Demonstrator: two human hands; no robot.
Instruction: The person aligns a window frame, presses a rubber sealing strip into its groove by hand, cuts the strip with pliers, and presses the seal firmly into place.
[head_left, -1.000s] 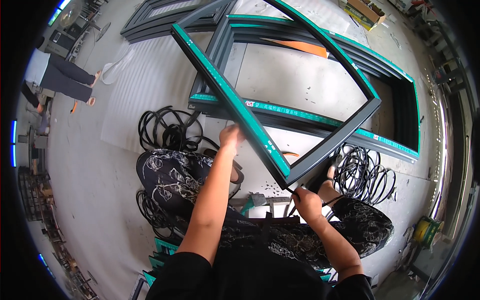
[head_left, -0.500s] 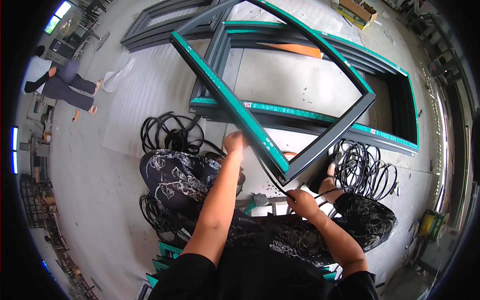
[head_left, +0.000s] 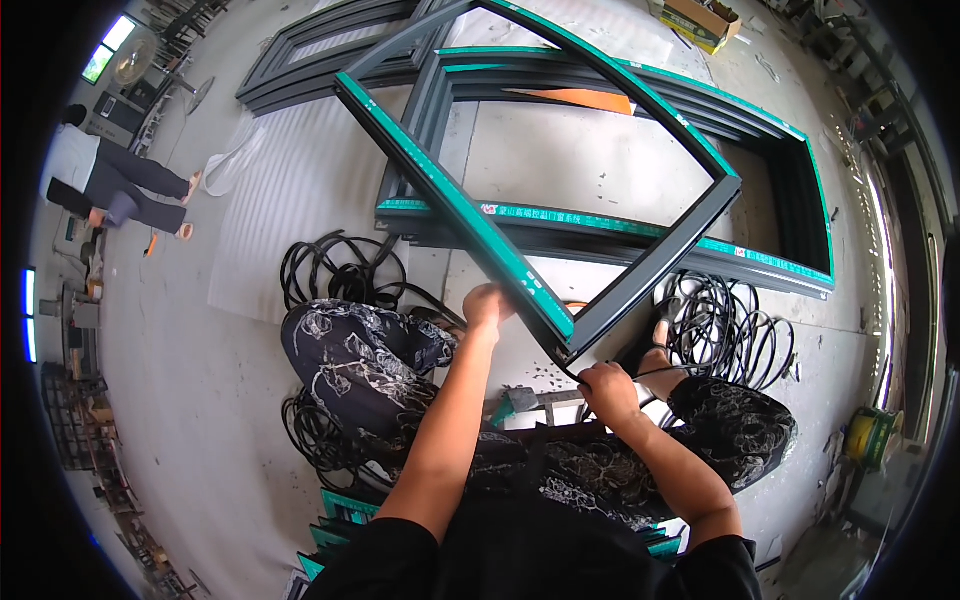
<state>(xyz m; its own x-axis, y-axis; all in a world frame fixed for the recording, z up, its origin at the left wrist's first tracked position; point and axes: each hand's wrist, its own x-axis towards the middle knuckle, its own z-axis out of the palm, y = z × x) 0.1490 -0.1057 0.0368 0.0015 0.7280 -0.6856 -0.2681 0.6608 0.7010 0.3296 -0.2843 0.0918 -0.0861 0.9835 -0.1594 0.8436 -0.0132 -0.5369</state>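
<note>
A dark grey window frame point(head_left: 625, 293) with green protective tape lies tilted across a stack of similar frames, one corner pointing toward me. My left hand point(head_left: 487, 306) is closed against the outer edge of its left side; its fingertips are hidden there, so what they grip cannot be made out. Just below the near corner, my right hand point(head_left: 608, 393) pinches a thin black rubber strip point(head_left: 567, 372), which runs up to that corner.
Stacked taped frames point(head_left: 818, 215) lie beneath and beyond. Coils of black strip point(head_left: 725, 330) sit by my right foot, with more coils point(head_left: 335, 270) near my left knee. A cardboard box point(head_left: 700, 22) stands at the far side. Another person point(head_left: 120, 175) is at the far left.
My left hand has slid along the frame's edge toward the near corner. My right hand has moved slightly up and right, and less strip shows between the hands.
</note>
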